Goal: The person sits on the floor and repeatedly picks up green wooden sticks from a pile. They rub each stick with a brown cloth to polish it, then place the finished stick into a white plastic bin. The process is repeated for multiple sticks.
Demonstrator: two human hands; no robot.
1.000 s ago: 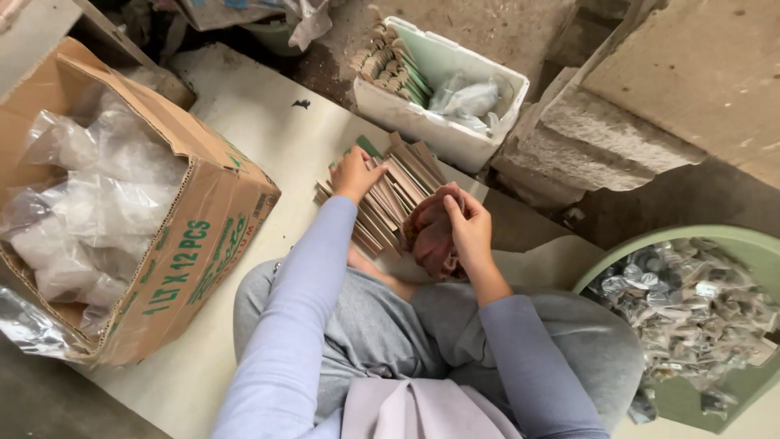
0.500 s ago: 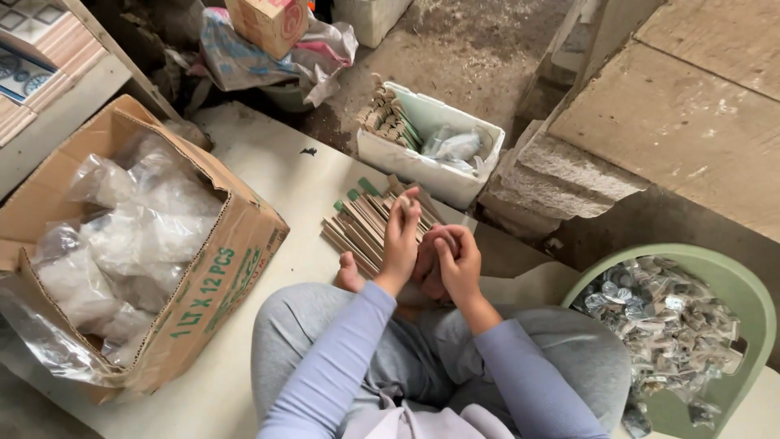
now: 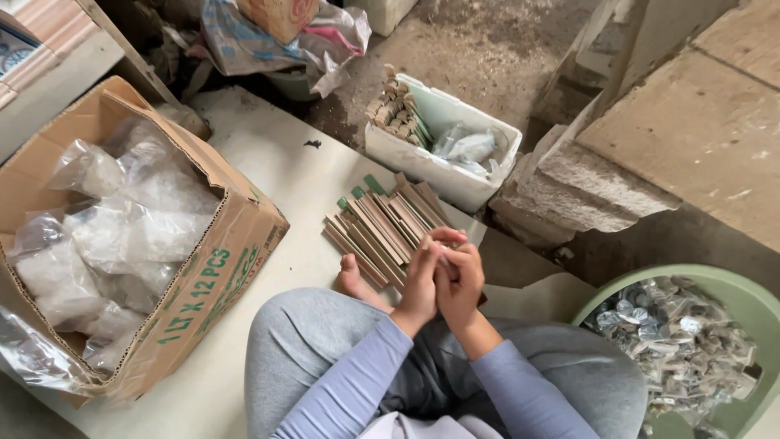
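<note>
Brown flat sticks [image 3: 382, 228], stacked on the white floor mat [image 3: 276, 162] before the knees; one small piece, mostly hidden, is pinched between left hand [image 3: 420, 280] and right hand [image 3: 461, 280], both closed together, apparently mid-assembly, finer fingertip alignment being called for.

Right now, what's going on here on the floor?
A person sits cross-legged, left hand and right hand pressed together; whether they hold anything cannot be seen. Beyond them lies a row of flat brown packets. A cardboard box of clear bags sits left, a white foam box ahead, a green basin of small wrapped pieces right.
</note>
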